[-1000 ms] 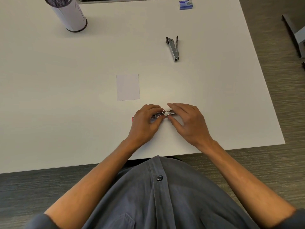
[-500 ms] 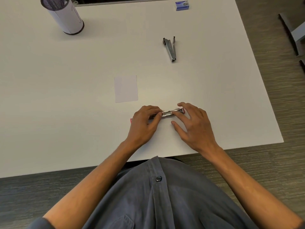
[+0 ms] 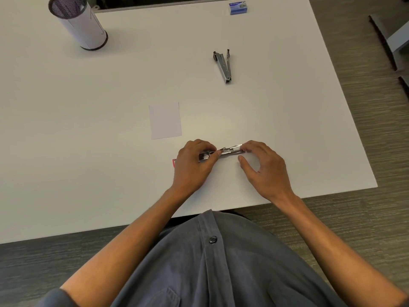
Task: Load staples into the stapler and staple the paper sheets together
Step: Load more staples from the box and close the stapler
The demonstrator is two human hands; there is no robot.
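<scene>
Gripping the opened stapler (image 3: pixel 223 152) near the table's (image 3: pixel 88 151) front edge, my left hand (image 3: pixel 193 165) curls round its left end while my right hand (image 3: pixel 263 167) pinches its right tip with curled fingers. The paper sheets (image 3: pixel 165 120) lie just beyond, untouched.

Stapler (image 3: pixel 223 152): left end hidden under left hand (image 3: pixel 192 165); only a red sliver shows past it. Right hand (image 3: pixel 263 167) fingers (image 3: pixel 249 147) cover the stapler's right tip. Staples in the channel too small to tell. Box (image 3: pixel 238 8) print unreadable. Cup (image 3: pixel 77 22) rim cut off by top edge.
</scene>
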